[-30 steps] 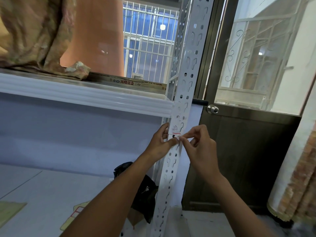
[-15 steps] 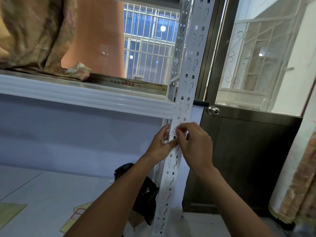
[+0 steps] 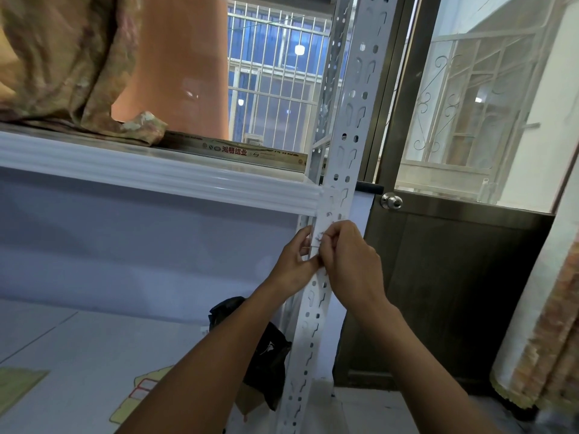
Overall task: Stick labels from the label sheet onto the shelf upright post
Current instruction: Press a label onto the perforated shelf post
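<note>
A crumpled brown cloth (image 3: 62,57) sits on the long white shelf board (image 3: 156,180). Far below, the yellow label sheet with red-edged boxes (image 3: 141,388) lies flat, well apart from both hands, with a floppy black bag (image 3: 266,349) near it. The left hand (image 3: 293,266) pinches the left edge of the tall white metal shelf post with holes (image 3: 347,136). A small white label (image 3: 318,238) sits on the post between the hands. The right hand (image 3: 351,258) has bent fingers, and its fingertips pinch the label. A round silver door knob (image 3: 391,201) is further right.
</note>
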